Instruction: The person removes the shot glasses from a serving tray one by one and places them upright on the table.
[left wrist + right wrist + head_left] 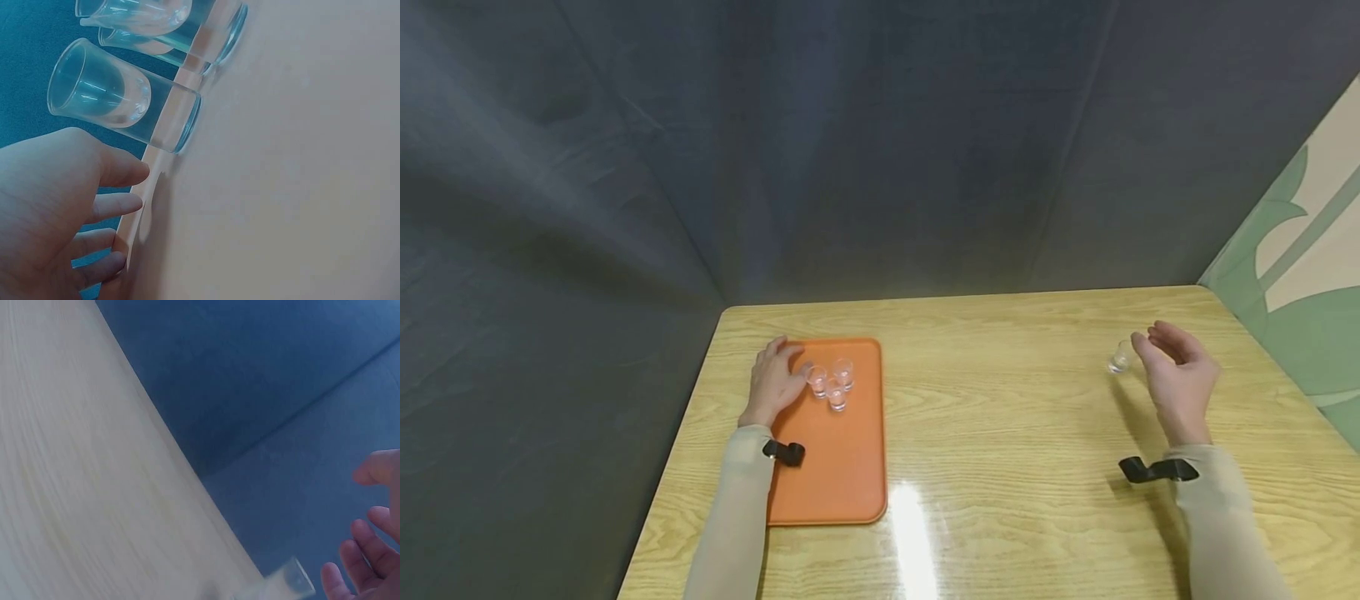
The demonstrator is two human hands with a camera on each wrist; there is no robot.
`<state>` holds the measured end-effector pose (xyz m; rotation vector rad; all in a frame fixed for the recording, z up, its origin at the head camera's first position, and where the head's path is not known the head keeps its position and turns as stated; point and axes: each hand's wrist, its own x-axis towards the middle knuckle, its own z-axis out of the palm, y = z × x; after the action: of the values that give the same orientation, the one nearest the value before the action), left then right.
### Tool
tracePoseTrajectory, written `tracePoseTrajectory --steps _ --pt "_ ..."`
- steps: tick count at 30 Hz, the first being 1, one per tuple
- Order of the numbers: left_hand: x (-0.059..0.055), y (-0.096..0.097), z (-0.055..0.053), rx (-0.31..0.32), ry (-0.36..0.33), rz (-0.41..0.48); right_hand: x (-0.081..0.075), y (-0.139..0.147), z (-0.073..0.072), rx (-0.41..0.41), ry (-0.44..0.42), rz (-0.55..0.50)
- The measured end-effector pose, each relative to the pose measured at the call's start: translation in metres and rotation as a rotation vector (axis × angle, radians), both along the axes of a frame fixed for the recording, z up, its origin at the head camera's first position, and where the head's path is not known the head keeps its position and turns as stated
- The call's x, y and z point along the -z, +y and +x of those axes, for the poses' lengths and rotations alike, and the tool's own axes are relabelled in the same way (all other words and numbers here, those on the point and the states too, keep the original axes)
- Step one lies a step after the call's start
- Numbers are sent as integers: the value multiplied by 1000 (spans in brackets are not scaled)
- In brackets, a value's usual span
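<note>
While the right hand (1183, 379) hangs near the far right part of the bench (1000, 433), a lone glass (1120, 358) stands just to the left of its fingertips, and this side-by-side relation is the one that counts. The glass looks upright, its long axis vertical and its mouth facing up; in the right wrist view it sits lower than the fingers, with a gap visible between them. That hand has its fingers bent loosely with thumb and fingertips apart, and it holds nothing. It is by far the nearer of the two, since the left hand (772, 385) is well apart, over the left edge of an orange tray (831, 475). Three more small glasses stand upright on the tray in a tight group: a left glass (817, 383), a back glass (845, 377) and a front glass (837, 398). The left hand is spread fairly wide and grips nothing either; the left wrist view shows its thumb just beside the closest of these, apart from it. Whether the three touch one another I cannot tell. Bare bench stretches between tray and lone glass, with a dark curtain (917, 167) behind.
</note>
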<state>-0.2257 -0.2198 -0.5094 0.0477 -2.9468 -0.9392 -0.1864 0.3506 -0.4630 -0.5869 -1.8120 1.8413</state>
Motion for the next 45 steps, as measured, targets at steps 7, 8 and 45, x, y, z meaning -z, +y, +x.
tracePoseTrajectory --steps 7,8,45 --pt "2 0 1 -2 10 4 0 -25 -1 -89 -42 178" --pt "2 0 1 -2 11 8 0 -29 -1 -103 -49 207" --pt "-1 -2 -1 1 9 7 29 -145 -7 -551 5 377"
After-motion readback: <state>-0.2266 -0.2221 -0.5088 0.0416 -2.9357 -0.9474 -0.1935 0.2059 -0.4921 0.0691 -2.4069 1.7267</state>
